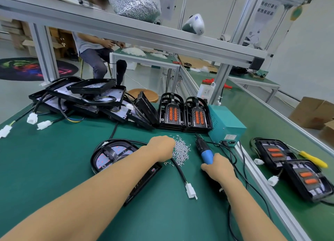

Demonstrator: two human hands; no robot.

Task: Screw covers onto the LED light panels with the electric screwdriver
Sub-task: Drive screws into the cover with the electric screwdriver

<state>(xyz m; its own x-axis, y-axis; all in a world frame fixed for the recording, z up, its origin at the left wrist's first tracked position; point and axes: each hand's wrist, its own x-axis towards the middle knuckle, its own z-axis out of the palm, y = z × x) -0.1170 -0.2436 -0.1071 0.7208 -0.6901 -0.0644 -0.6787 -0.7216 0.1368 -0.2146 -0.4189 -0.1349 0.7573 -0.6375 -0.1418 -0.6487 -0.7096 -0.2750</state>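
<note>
Left hand point(161, 147) reaches into screws point(181, 151); right hand point(219, 167) grips screwdriver point(205, 151).

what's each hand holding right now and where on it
The right hand grips the electric screwdriver round the rear of its blue handle. The left hand reaches into the loose screw pile; whether it pinches a screw cannot be told.

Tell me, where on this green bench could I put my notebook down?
The bare mat left of the panel under the left hand, in front of the white connectors, is free, as is the near edge between the forearms. Crowded: the stacked panels behind, and the screw pile beside the screwdriver.
</note>
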